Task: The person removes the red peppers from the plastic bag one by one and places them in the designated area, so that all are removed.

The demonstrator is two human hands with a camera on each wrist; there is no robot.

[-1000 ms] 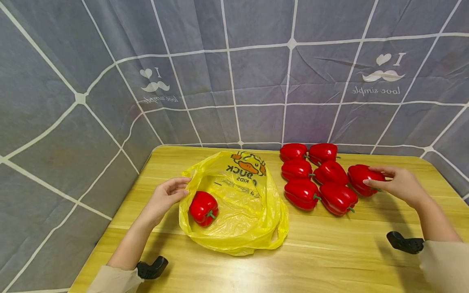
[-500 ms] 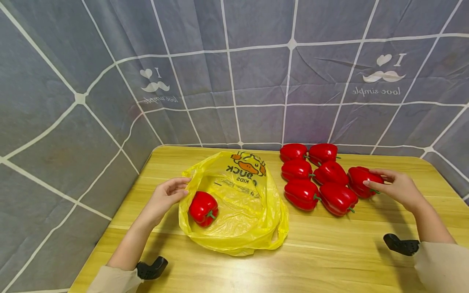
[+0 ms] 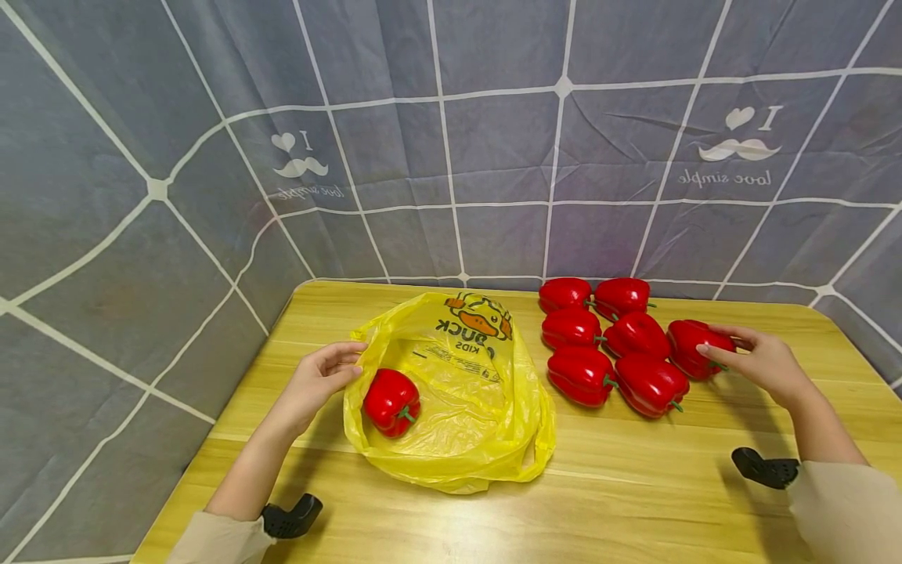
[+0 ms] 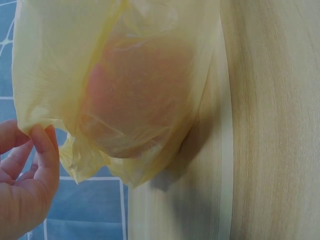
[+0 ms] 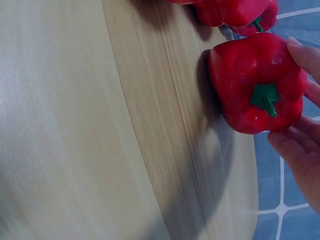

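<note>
At the left, my left hand (image 3: 327,377) pinches the rim of a yellow plastic bag (image 3: 458,462) between thumb and fingers. The bag lies open on the table, with one red bell pepper (image 3: 391,402) inside near its left wall; the left wrist view shows that pepper only dimly through the plastic. On the far right, my right hand (image 3: 764,364) grips another red bell pepper (image 3: 698,348), thumb on the near side and fingers behind. Its green stem (image 5: 266,99) faces the right wrist camera. Whether this pepper still touches the table is hard to tell.
Several more red bell peppers (image 3: 581,374) lie in two close columns between the bag and my right hand. A grey curtain with white lines (image 3: 493,157) hangs behind and beside the wooden table (image 3: 634,486). Each wrist carries a black device (image 3: 764,468).
My right hand has shifted slightly left, and the pepper it grips has moved a little left and nearer to the others. The left hand and the bag stay as they were.
</note>
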